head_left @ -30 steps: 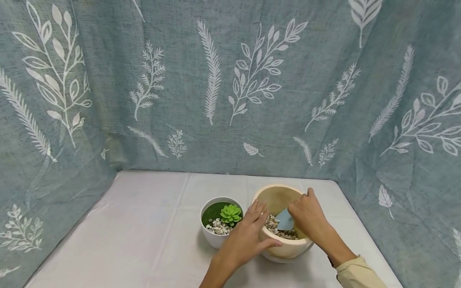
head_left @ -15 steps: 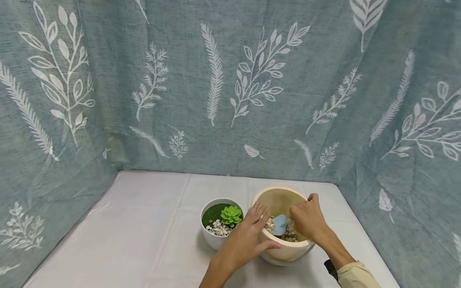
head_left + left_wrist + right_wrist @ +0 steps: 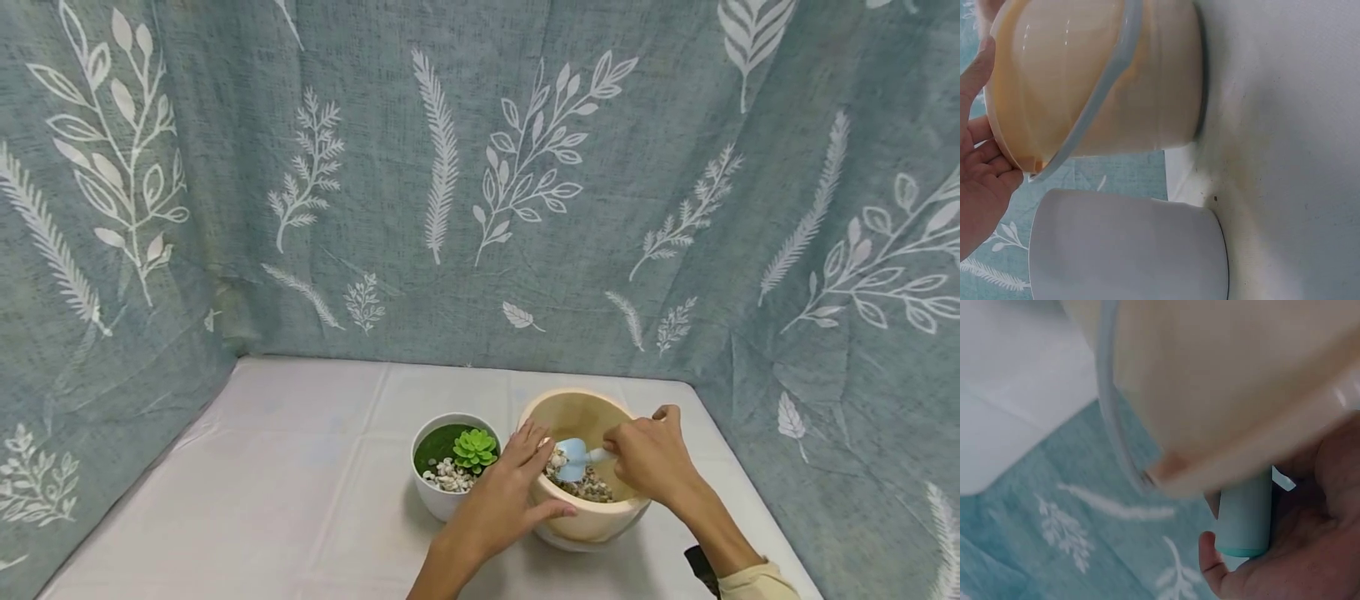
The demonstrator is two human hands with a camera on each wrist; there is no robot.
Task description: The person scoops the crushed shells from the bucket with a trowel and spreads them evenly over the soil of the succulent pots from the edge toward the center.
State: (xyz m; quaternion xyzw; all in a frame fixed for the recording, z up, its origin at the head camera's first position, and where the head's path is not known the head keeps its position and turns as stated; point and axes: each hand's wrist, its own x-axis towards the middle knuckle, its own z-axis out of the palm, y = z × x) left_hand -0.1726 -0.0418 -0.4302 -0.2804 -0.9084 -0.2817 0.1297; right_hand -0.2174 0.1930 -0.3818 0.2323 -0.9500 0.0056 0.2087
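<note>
A cream bucket [image 3: 592,523] stands on the table with a layer of small pebbles [image 3: 592,487] inside. My left hand [image 3: 495,504] holds its left rim, fingers over the edge and thumb along the front; the left wrist view shows the thumb and fingertips at the rim [image 3: 999,134]. My right hand [image 3: 654,460] grips a small light-blue trowel [image 3: 572,460] by its handle, a pale teal grip [image 3: 1245,515] in the right wrist view. The trowel's blade is inside the bucket, by pale pebbles near the left wall. The left fingers partly cover these pebbles.
Close at the bucket's left is a white pot [image 3: 433,500] with a green succulent [image 3: 475,451], white stones [image 3: 450,476] and a green surface. The bucket's grey-blue bail [image 3: 1100,87] hangs down its side. A patterned curtain [image 3: 390,208] encloses the white table [image 3: 300,467].
The trowel has shifted left inside the bucket, and its blade has turned so more of it and its neck show. My right hand has tilted with it; my left hand stays at the rim.
</note>
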